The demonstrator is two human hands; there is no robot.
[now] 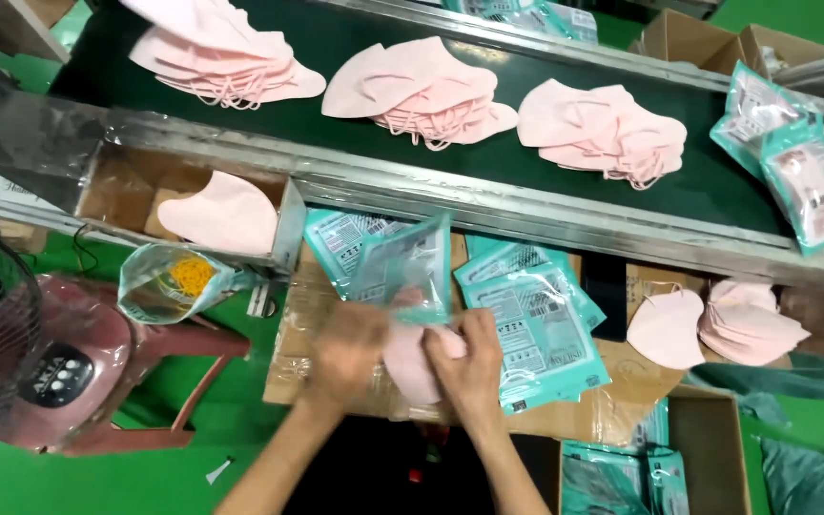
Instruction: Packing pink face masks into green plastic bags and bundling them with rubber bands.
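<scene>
Head view: left hand (347, 345) and right hand (469, 367) grasp, seemingly, 1 pink mask (410, 367) lying between their fingers

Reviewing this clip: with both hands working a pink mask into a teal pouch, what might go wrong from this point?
1. The left hand and right hand bunch the soft pink face mask at the clear-fronted teal plastic pouch; it may crease or snag at the opening.
2. The stack of flat teal pouches lies right beside the right hand and overhangs the cardboard; a nudge might slide some off.
</scene>
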